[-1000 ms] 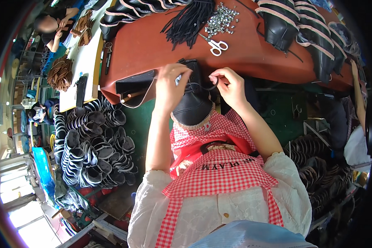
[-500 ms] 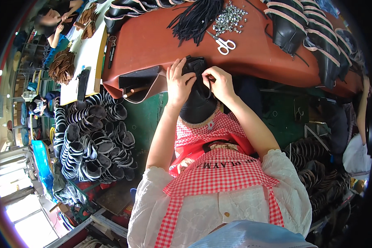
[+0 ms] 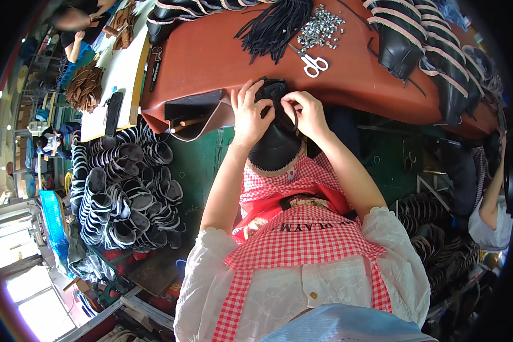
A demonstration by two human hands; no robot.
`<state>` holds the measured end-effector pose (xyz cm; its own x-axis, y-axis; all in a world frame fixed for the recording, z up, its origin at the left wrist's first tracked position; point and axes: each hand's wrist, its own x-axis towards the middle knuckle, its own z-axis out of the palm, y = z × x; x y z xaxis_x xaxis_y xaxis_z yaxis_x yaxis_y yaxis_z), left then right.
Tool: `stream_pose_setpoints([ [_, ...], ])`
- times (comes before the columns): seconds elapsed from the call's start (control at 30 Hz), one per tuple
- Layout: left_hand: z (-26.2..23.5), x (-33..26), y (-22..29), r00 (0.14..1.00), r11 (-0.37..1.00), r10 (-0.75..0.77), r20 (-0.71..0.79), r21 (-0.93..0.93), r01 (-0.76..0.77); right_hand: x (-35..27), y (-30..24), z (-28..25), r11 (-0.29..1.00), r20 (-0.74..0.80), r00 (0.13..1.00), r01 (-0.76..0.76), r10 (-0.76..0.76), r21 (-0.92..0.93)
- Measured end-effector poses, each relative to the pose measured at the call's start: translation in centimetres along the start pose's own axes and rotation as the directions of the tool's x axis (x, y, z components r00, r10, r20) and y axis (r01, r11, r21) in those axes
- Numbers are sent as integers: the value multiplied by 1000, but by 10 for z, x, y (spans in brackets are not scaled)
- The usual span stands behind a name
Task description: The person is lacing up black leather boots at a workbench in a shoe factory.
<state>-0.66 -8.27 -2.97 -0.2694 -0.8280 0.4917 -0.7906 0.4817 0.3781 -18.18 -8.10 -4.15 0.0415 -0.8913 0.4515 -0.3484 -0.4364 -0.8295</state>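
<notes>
A black leather shoe upper [image 3: 272,149] with a pale stitched edge rests between my lap and the table's front edge. My left hand [image 3: 248,118] pinches its left side with thumb and forefinger, the other fingers raised. My right hand [image 3: 309,115] is closed on a thin black lace [image 3: 296,121] at the upper's right side. The spot where the lace meets the upper is partly hidden by my fingers. Beyond my hands, white-handled scissors [image 3: 314,66] lie beside a bundle of black laces [image 3: 272,29] and a heap of small silver metal pieces [image 3: 320,28].
The red-brown table cover [image 3: 211,60] holds rows of black uppers [image 3: 394,43]. An open pouch [image 3: 202,121] hangs at its front left edge. Many stacked uppers [image 3: 128,199] stand at left. A black phone-like case [image 3: 113,113] lies on a pale side table. Other people work at both sides.
My right hand has shifted very slightly right and its fingers have drawn closer together on the lace. The left hand keeps nearly the same grip.
</notes>
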Motion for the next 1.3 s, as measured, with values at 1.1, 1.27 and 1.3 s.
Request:
stream_pose_setpoints([
  [1.1,-33,-37,-4,705,405,-708,42,-794,454,44,-23,0,859,340,878,434,-336,-273],
  [1.27,-7,-27,-7,737,379,-671,87,-814,441,44,-11,10,849,365,877,430,-312,-308],
  [1.3,-2,-26,-9,736,379,-672,86,-814,441,45,-10,13,871,345,891,399,-295,-286],
])
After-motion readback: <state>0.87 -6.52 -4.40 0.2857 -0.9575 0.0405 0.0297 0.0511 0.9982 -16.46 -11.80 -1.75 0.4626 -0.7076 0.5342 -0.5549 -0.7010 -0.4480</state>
